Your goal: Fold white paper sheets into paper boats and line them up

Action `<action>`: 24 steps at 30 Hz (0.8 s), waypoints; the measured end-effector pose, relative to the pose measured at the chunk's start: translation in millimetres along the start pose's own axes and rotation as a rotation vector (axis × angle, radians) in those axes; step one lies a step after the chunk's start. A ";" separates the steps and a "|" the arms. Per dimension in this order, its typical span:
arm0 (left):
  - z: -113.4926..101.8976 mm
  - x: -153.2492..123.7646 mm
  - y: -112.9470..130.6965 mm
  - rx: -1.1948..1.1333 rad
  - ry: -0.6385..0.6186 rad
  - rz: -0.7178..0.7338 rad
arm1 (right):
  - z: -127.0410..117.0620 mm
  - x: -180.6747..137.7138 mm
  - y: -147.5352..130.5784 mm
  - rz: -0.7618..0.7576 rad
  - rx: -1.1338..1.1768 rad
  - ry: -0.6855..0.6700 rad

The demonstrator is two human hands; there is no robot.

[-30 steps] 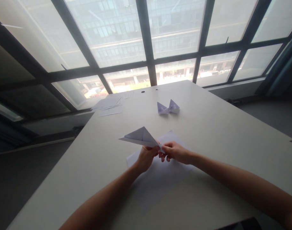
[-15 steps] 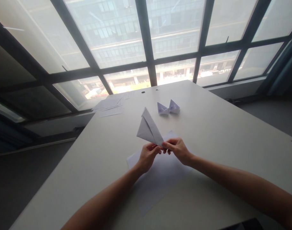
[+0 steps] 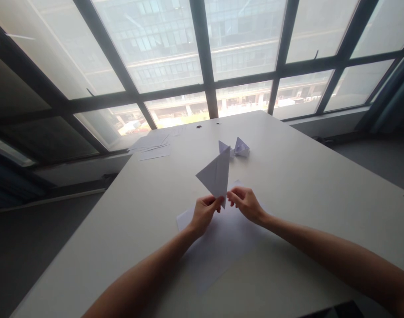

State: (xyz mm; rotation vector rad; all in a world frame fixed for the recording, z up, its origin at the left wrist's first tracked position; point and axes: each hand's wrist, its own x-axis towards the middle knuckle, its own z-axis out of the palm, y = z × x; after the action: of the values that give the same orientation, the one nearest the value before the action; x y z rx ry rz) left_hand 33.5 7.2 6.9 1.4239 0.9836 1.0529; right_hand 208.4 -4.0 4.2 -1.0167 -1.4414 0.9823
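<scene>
The person holds a folded paper (image 3: 216, 176) in the air above the desk (image 3: 304, 185). It has the shape of a triangle and is lifted clear of the surface. The paper stands nearly upright. Its lowest corner points down between the two hands, and its long side rises from there, up and away from the person, to a sharp tip. The other corner goes out to the left.

So the whole paper lies above both grips and a little to the far side of them, and only the bottom corner is held. The left hand (image 3: 203, 214) is at this corner from the left, and its grip is closed on the corner, thumb against fingers. The right hand (image 3: 246, 204) comes to the same corner from the right with the fingers curled. The fingertips are at the paper's edge, but it cannot be told if this grip really pinches the paper or only touches it.

Under the hands a flat sheet (image 3: 221, 247) lies on the desk. Farther away stand two small folded pieces (image 3: 241, 147), one partly hidden behind the tip. Some loose sheets (image 3: 153, 148) lie near the far left corner, below the window (image 3: 202, 53).
</scene>
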 end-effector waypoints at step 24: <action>0.8 0.2 -0.6 -0.120 -0.031 -0.080 | 3.2 1.0 6.7 0.143 0.236 0.011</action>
State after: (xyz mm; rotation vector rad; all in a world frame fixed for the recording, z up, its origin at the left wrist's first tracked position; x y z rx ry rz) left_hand 34.4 7.2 6.3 1.2894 0.9322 1.0110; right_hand 205.7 -1.1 -2.2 -0.9580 -1.2229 1.2177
